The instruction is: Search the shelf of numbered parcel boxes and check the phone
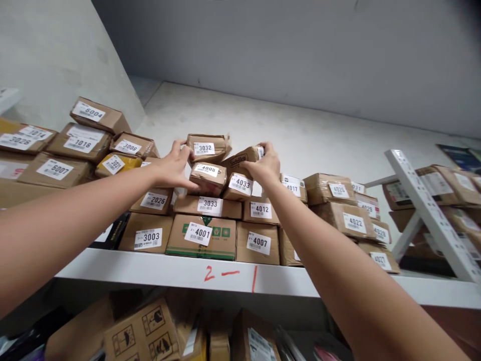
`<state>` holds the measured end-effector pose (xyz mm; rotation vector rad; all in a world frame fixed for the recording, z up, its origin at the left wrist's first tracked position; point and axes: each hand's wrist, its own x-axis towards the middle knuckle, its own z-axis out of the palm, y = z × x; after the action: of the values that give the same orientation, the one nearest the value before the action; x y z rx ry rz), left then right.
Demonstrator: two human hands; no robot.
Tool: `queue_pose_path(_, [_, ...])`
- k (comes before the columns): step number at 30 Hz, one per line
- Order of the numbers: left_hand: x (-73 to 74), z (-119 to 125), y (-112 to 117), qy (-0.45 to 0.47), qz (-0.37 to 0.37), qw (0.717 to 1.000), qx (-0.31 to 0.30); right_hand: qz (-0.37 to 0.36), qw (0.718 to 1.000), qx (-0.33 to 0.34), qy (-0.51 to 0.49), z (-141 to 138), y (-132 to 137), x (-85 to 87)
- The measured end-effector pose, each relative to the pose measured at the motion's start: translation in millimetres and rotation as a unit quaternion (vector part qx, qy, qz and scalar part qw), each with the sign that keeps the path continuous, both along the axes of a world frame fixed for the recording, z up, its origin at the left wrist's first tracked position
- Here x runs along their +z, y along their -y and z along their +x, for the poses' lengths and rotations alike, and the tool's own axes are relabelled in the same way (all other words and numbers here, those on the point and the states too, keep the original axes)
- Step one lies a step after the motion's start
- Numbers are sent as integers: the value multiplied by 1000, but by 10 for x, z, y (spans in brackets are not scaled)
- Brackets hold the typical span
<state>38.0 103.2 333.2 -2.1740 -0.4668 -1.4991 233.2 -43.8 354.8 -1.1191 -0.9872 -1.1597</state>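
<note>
Both my arms reach up to a stack of taped brown parcels on a white shelf [158,271]. My left hand [173,168] lies with fingers stretched against the left side of the parcel labelled 4008 [207,176], just under the parcel labelled 3032 [208,147]. My right hand [266,165] is closed around the right end of a tilted brown box [240,159], which rests above the parcel labelled 4033 [239,185]. Below these lie parcels labelled 3033 [208,205], 4012 [261,210], 4001 [201,235] and 4007 [258,243].
More labelled parcels are piled at the left [56,150] and right [345,210] of the shelf. A red mark "2-1" [229,275] is on the shelf's front edge. A slanted white bracket [428,210] stands at right. Cardboard boxes [143,331] fill the shelf below.
</note>
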Motion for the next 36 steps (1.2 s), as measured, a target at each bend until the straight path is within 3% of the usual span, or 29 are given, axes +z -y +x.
queue_pose_path(4, [10, 40, -153, 17, 44, 999, -27, 63, 998, -22, 9, 106, 158, -131])
queue_pose_path(7, [35, 67, -122, 22, 47, 998, -33, 80, 995, -58, 3, 132, 243, -184])
queue_pose_path(13, [129, 138, 324, 17, -95, 995, -12, 40, 994, -88, -47, 44, 137, -255])
queue_pose_path(17, [175, 283, 494, 101, -167, 981, 3, 18, 994, -75, -80, 15, 49, -310])
queue_pose_path(23, [196, 481, 472, 108, -47, 991, -60, -17, 995, -66, -76, 34, 109, -381])
queue_pose_path(27, [183, 549, 484, 126, -12, 992, -24, -126, 991, -54, 2, 153, 270, -367])
queue_pose_path(31, [154, 608, 509, 147, 0, 989, 6, -239, 967, -54, 77, 297, 475, -290])
queue_pose_path(36, [134, 635, 455, 145, 17, 989, 17, -259, 960, -71, 73, 253, 517, -293])
